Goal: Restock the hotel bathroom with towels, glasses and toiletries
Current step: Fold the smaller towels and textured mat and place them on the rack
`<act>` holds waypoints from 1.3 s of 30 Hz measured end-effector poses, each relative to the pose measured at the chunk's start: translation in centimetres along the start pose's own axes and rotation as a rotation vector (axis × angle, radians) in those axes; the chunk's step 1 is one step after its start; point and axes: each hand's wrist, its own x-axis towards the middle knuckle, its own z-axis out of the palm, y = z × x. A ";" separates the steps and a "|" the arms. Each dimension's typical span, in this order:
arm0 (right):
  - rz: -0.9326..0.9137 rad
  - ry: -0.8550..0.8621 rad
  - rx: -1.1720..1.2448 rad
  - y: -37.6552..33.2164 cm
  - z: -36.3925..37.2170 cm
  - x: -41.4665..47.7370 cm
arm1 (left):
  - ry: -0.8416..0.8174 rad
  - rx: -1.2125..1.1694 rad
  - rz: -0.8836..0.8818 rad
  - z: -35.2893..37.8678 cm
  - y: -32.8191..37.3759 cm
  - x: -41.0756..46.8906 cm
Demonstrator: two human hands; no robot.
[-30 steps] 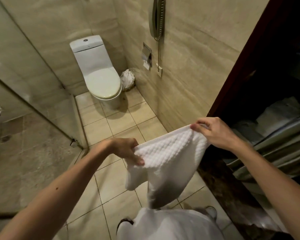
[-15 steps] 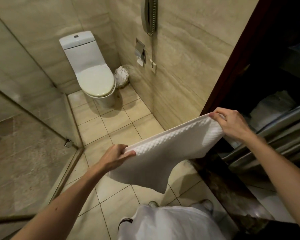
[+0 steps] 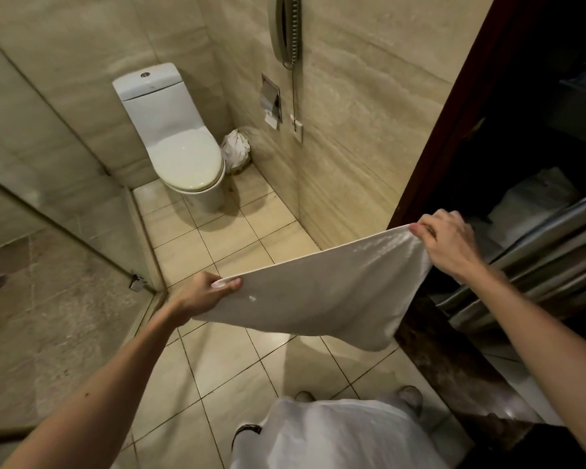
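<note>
White towel (image 3: 318,292) stretched out in the air above the tiled floor (image 3: 224,238), your left grip (image 3: 210,292) pinching one top corner, your right grip (image 3: 450,242) pinching the other, higher up, near the metal bars (image 3: 538,265), white toilet (image 3: 183,154) well apart by the wall

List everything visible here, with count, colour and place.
towel: one, white, stretched in the air between both hands
toilet: one, white, lid down, far corner
bag: one, white, crumpled, on the floor right of the toilet
paper holder: one, metal, recessed in the right wall
phone: one, grey, high on the right wall
glass panel: one, clear, left
rails: several, metal, in the dark recess at right
floor: beige tiles
left hand: grips the towel's left corner
right hand: pinches the towel's right corner
</note>
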 end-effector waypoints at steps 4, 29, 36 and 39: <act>0.103 -0.065 0.181 0.1 0.0 -1.5 | -0.186 -0.260 -0.036 -0.5 2.3 -1.2; 0.324 -0.379 1.177 -12.9 3.7 -9.0 | -0.035 -0.990 0.045 11.2 11.9 -6.5; 0.386 -0.332 1.200 -13.2 4.0 -9.1 | -0.022 -0.924 0.078 12.4 12.1 -6.7; 0.415 -0.299 1.207 -13.0 4.0 -9.0 | -0.037 -0.896 0.119 12.7 11.9 -6.8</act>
